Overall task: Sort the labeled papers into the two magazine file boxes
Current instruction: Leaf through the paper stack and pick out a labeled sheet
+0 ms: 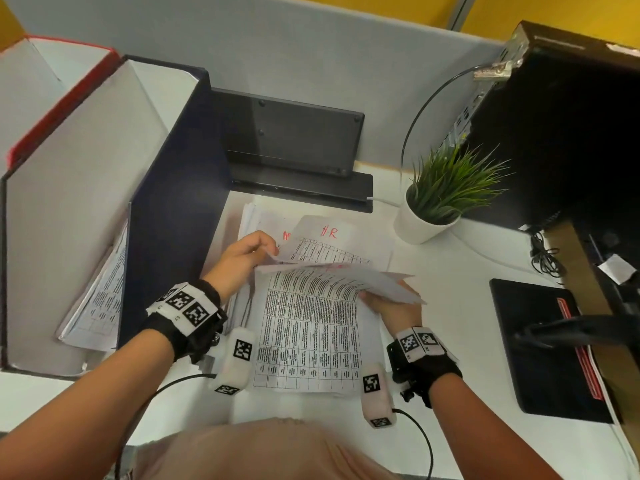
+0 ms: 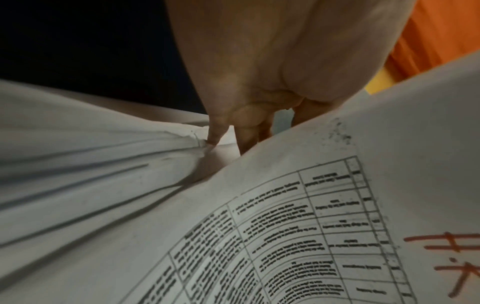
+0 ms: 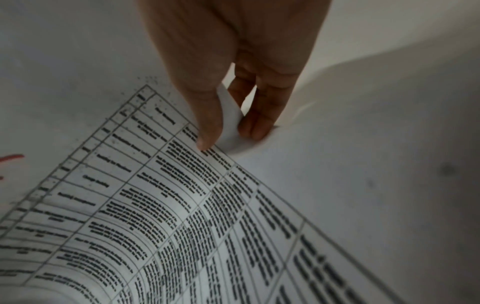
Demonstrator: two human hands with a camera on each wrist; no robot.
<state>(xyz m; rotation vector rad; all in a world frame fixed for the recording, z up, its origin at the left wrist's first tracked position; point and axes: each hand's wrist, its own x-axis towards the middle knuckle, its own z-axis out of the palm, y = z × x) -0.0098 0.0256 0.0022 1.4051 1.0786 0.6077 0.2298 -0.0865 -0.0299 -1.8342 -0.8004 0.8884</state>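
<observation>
mid-sort, left hand (image 1: 242, 258) pinching the hr sheet (image 1: 325, 245), right hand (image 1: 391, 303) gripping a sheaf (image 1: 311, 320); next, into the dark box (image 1: 166, 188), likely.

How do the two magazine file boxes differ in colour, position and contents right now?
The dark-edged file box stands nearer the loose paper stack; the red-edged file box sits further left, behind it. The dark-edged one holds leaning printed sheets; no papers show in the visible part of the red-edged one. Both have white interiors and slanted openings.

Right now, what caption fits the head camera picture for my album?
Both hands leaf through labeled papers; the left hand lifts a sheet marked HR.
</observation>
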